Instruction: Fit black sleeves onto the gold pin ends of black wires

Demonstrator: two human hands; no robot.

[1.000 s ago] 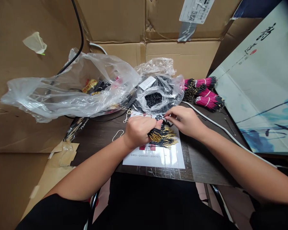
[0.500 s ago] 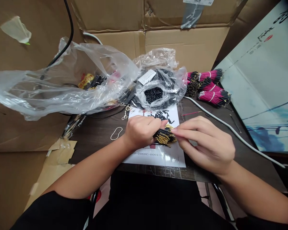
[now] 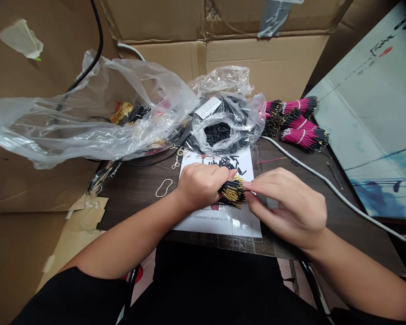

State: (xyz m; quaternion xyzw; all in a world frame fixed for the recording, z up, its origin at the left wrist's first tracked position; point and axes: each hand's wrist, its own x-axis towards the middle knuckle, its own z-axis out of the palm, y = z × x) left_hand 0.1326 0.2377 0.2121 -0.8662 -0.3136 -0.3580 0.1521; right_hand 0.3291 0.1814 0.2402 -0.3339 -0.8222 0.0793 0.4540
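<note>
My left hand (image 3: 203,184) is wrapped round a thick bundle of black wires with gold pin ends (image 3: 234,192), whose tips point toward the right. At the bundle's right side my right hand (image 3: 287,203) pinches with thumb and forefinger; what lies between those fingertips is too small to make out. Beneath the hands is a printed sheet (image 3: 206,225) under clear film. Loose short black tubes (image 3: 235,162) are scattered on its upper part. Just behind them, an open plastic bag (image 3: 199,133) holds many more black tubes (image 3: 217,134).
Bundles of pink wires (image 3: 301,135) with black ends lie at the back right. A white cable (image 3: 338,192) crosses the dark table (image 3: 135,203). A large clear bag (image 3: 88,131) spreads over the left. Rubber bands (image 3: 164,188) lie left of the sheet. Cardboard (image 3: 264,63) walls the back.
My right hand has shifted slightly left, its fingertips now closer against the bundle's pin ends. The left hand keeps its grip, with more of the gold ends facing the camera.
</note>
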